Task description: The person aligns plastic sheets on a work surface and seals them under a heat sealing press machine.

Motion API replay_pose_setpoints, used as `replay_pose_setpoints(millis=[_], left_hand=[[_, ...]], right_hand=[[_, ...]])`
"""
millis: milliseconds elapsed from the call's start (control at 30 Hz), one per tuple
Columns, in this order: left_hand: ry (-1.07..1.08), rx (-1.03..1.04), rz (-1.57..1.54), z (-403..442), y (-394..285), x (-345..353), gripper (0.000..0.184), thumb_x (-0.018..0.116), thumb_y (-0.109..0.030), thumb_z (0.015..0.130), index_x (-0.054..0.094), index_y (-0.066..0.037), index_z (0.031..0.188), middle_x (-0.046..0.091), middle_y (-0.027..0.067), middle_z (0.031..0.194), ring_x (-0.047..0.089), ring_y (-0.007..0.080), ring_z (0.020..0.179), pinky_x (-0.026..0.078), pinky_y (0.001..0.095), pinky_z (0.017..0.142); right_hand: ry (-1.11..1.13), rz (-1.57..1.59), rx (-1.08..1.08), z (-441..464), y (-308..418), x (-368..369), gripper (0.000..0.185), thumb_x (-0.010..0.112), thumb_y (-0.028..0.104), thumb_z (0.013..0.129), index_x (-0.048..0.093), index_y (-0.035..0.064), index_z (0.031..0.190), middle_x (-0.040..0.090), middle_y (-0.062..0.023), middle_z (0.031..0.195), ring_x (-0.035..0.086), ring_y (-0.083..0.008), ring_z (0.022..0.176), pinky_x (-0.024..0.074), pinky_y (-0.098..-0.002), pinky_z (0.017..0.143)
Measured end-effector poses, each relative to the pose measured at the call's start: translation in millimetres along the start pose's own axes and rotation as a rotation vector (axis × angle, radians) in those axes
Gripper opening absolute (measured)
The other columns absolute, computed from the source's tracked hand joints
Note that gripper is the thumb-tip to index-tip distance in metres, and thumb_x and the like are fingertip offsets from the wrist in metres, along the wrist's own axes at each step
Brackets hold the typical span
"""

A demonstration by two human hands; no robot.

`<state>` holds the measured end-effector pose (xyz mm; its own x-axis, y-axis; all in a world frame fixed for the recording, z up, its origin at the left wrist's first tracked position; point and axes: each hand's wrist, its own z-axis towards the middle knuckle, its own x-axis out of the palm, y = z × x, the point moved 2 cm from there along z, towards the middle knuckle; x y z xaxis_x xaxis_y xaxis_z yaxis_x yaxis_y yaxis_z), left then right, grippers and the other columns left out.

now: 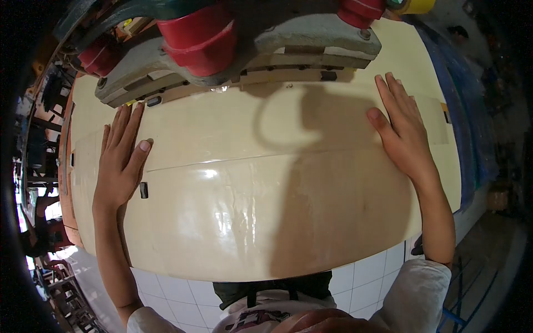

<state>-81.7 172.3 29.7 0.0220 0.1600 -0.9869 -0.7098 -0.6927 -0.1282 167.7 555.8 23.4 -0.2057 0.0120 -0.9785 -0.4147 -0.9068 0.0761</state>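
Observation:
Both hands lie on a wide, glossy cream-coloured table surface [222, 133] with clear sheet or tape over parts of it. My left hand [119, 161] rests on the left side, fingers stretched forward and thumb apart, holding nothing. Its fingertips come close to the lower edge of a grey metal machine head [277, 41]. A small black piece [144, 190] lies just right of my left wrist. On the right, my right hand [402, 125] lies flat with its thumb spread, also holding nothing. Its fingertips point towards the right end of the machine head.
Red cylindrical parts [200, 41] stand on the machine head, which spans the far side. Small dark pieces [154, 101] sit along its lower edge. Blue plastic sheeting [472, 127] hangs at the right edge. White floor tiles [177, 288] show below, and stacked furniture [44, 122] at left.

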Motion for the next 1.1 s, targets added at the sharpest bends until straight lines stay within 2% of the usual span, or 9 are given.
replay_pose_setpoints(millis=[367, 633, 1100], left_hand=[[0.006, -0.013, -0.018, -1, -1, -1, 0.059, 0.045, -0.036, 0.099, 0.034, -0.015, 0.153, 0.030, 0.0103, 0.159, 0.018, 0.0276, 0.150, 0.006, 0.0458, 0.122], [-0.005, -0.049, -0.018, -1, 2, 0, 0.059, 0.046, -0.037, 0.098, 0.035, -0.015, 0.152, 0.029, 0.0172, 0.158, 0.019, 0.0302, 0.149, 0.007, 0.0464, 0.121], [-0.068, 0.025, 0.017, -6, 12, 4, 0.065, 0.044, -0.050, 0.099, 0.032, -0.015, 0.153, 0.026, 0.0155, 0.159, 0.019, 0.0295, 0.149, 0.010, 0.0481, 0.121]], right_hand=[[0.001, -0.011, 0.007, 0, 1, 0, 0.072, 0.038, 0.060, 0.098, 0.033, 0.0120, 0.152, 0.029, -0.0181, 0.157, 0.024, -0.0317, 0.147, 0.0158, -0.0476, 0.120], [0.012, 0.043, -0.006, 1, 3, -2, 0.060, 0.046, 0.041, 0.101, 0.034, 0.0101, 0.151, 0.028, -0.0189, 0.158, 0.024, -0.0333, 0.147, 0.0154, -0.0486, 0.119], [0.089, 0.022, 0.025, 2, 5, -4, 0.060, 0.041, 0.038, 0.103, 0.028, 0.0096, 0.154, 0.024, -0.0158, 0.160, 0.017, -0.0311, 0.150, 0.0108, -0.0475, 0.121]])
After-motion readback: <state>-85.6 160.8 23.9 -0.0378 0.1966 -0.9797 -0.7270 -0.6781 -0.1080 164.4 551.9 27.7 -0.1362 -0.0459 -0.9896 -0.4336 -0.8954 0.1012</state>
